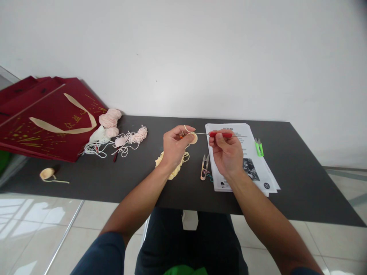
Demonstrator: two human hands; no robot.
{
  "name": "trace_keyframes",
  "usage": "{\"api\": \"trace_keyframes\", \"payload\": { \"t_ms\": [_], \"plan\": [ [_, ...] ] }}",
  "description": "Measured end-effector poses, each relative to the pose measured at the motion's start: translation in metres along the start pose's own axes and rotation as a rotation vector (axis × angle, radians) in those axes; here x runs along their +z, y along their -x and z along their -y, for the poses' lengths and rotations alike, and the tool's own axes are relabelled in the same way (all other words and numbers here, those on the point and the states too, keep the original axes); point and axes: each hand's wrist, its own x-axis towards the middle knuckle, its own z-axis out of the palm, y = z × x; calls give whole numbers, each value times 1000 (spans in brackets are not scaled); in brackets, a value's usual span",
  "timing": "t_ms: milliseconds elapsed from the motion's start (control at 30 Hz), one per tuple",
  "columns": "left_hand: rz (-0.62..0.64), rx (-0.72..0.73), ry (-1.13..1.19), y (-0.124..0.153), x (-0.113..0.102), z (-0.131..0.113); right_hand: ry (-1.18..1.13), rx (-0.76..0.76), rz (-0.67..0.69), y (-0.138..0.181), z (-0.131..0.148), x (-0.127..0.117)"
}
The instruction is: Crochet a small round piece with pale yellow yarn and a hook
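Observation:
My left hand [175, 143] pinches a small round piece of cream crochet work [194, 138], with a strand of yarn looped over the fingers. Something orange shows between those fingers, too small to name. In my right hand [228, 152] is a crochet hook [223, 135] by its red handle, its thin metal shaft pointing left to the crochet piece. Whether the hook's tip is inside a stitch cannot be made out. Below my left hand lies a pale yellow yarn skein [174, 173], partly hidden by the wrist.
Printed sheets [229, 183] lie under my right hand. Thread snips [204, 168] sit left of them, green snips [259, 148] to the right. Pink and white yarn [110, 119] and dark red bags [51, 114] are at left. A cream crocheted cup shape [46, 174] rests near the front-left edge.

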Motion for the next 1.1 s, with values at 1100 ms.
{"api": "trace_keyframes", "payload": {
  "t_ms": [1100],
  "plan": [
    [18,-5,49,-1,-2,-1,-38,21,3,-1,3,0]
  ]
}}
